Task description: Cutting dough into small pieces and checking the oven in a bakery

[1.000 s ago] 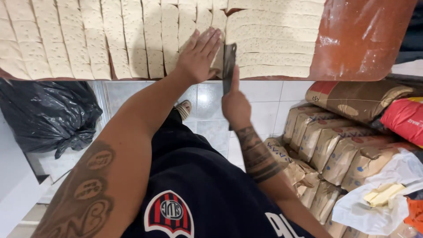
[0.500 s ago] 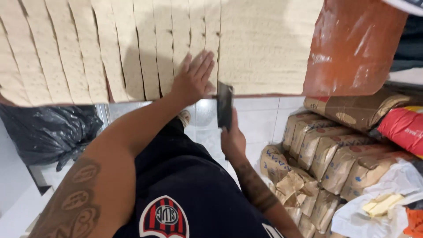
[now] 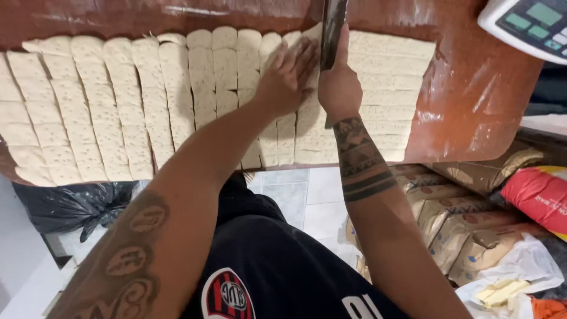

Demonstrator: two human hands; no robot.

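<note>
The left hand (image 3: 286, 74) lies flat with fingers spread on a pale, dimpled sheet of dough cut into long strips (image 3: 177, 94), pressing on the strips just beside the blade; the right hand (image 3: 339, 88) is closed in a fist around the handle of a dark, broad metal knife (image 3: 332, 26), whose blade stands upright and points away from the person, its edge down in the dough between the cut strips and the uncut slab of the same dough (image 3: 387, 94) on the right; how deep the blade sits is hard to tell, since the hand hides its lower part. The dough covers most of a reddish-brown work table (image 3: 472, 106); a white digital scale (image 3: 528, 23) sits at the table's far right corner. Below the table edge, on the right, brown paper sacks (image 3: 455, 218) are stacked beside a red bag (image 3: 540, 195); a black plastic bag (image 3: 65, 207) lies on the floor at the left.
</note>
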